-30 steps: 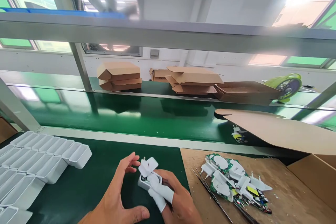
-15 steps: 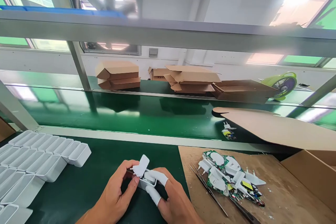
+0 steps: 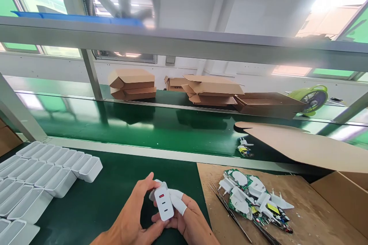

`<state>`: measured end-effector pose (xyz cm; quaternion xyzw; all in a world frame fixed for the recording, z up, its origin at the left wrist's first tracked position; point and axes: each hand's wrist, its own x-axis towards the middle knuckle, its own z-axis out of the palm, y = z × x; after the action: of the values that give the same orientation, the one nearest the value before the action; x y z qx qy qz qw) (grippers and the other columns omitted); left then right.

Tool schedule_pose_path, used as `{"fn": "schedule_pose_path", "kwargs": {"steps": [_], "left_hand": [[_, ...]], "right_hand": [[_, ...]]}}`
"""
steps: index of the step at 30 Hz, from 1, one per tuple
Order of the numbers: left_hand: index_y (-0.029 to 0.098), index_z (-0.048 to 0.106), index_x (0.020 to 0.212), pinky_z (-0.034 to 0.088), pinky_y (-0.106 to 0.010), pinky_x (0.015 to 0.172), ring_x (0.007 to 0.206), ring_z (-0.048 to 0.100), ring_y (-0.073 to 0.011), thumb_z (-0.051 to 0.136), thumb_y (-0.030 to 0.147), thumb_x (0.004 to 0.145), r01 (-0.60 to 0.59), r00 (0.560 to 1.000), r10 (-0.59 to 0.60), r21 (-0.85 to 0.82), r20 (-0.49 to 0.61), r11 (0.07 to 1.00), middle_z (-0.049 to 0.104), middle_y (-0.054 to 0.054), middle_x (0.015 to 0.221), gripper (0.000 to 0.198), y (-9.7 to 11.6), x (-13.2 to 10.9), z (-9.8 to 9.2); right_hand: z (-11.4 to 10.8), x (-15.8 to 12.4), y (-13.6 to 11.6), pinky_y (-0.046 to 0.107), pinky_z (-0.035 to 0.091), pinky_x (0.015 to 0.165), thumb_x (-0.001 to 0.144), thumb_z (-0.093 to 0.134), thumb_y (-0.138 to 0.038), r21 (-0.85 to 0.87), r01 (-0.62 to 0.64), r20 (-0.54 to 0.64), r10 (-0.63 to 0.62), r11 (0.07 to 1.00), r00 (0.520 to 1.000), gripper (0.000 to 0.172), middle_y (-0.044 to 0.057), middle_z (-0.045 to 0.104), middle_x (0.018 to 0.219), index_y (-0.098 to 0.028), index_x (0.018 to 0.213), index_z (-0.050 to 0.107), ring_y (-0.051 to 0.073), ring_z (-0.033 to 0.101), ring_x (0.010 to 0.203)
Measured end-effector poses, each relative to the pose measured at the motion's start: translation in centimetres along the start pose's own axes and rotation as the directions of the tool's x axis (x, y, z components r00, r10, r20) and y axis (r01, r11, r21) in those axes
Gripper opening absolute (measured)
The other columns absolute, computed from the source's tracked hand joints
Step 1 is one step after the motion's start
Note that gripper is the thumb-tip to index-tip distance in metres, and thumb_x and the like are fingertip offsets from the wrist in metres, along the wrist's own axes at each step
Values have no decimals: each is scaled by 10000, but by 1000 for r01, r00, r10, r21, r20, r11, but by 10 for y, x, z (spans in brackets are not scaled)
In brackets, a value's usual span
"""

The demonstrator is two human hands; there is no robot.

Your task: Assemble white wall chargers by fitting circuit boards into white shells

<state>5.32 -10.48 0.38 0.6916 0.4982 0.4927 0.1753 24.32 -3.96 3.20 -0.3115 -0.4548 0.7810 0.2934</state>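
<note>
Between my two hands is a white USB charger, tilted so its port face, with one red port and two small dark ones, points at me. My left hand grips it from the left, index finger at the top and thumb low at its near end. My right hand pinches the right side; white finger cots cover some of its fingertips. The charger's far part is largely hidden behind the port face and fingers.
Rows of open white casings stand at left. A brown board at right bears a pile of circuit boards with white plug parts and tweezers. Behind are a green conveyor, cardboard boxes and a green fan.
The charger has been turned, so its port face now shows instead of its open casing and a raised white flap. My left hand has shifted its hold around it.
</note>
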Motion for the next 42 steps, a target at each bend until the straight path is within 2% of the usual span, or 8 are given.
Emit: {"fn": "schedule_pose_path", "kwargs": {"steps": [13,18,21,25,30,34,37,42], "left_hand": [[325,249,1615,577,-492,1077,1226,684,-295,654,126,868,-53,998,55,43,-38,998,666,-86,1349,873,9,4,-1],[324,263,1617,561,-514,1102,1300,655,-318,690,142,875,-64,997,67,66,-43,996,648,-103,1403,875,8,4,-1],[334,153,1667,534,-580,1123,1396,586,-380,816,197,821,-10,1000,10,80,-6,997,594,-142,1506,1083,6,3,0],[383,-70,1682,487,-634,1156,1488,487,-410,920,313,776,102,993,-103,33,50,994,477,-155,1642,1343,5,2,2],[394,-121,1671,414,-697,1183,1553,372,-425,897,395,817,195,979,-196,21,51,981,378,-163,1703,1329,3,2,-1],[385,-110,1671,389,-691,1200,1572,337,-410,853,411,865,209,978,-209,1,14,978,344,-168,1719,1256,2,2,-2],[378,-56,1677,416,-691,1180,1538,398,-432,914,389,790,219,975,-219,5,-31,976,368,-178,1695,1315,-1,0,4],[345,140,1664,559,-582,1071,1318,614,-375,835,203,807,68,995,-64,44,-75,997,571,-140,1442,1113,1,0,13]], "right_hand": [[3,3,1,384,589,778,832,796,-613,92,-50,22,48,994,999,526,116,788,930,-132,1040,752,270,782,805],[-2,0,-2,417,604,845,859,776,-575,-137,85,-77,-97,987,992,501,131,778,1058,-175,1158,745,294,759,944],[-13,-2,-3,388,594,911,895,753,-335,-595,328,-64,-451,734,890,314,110,752,1149,-248,1197,755,271,724,1028],[-23,-1,0,328,611,804,885,564,-67,-860,481,288,-614,172,735,434,103,732,1144,-287,1202,764,236,732,965],[-19,-1,-7,295,615,812,900,545,-11,-825,562,358,-722,51,592,546,102,712,1183,-299,1352,654,218,728,1006],[-21,-2,-5,316,611,787,870,533,-7,-844,536,394,-652,23,648,514,117,716,1172,-274,1268,716,233,719,973],[-22,0,2,335,599,775,871,572,-84,-869,471,297,-598,155,745,392,112,737,1137,-257,1165,763,241,714,933],[-7,5,4,397,617,833,918,724,-500,-371,161,-107,-215,914,971,356,93,773,969,-196,1099,755,266,739,909]]}}
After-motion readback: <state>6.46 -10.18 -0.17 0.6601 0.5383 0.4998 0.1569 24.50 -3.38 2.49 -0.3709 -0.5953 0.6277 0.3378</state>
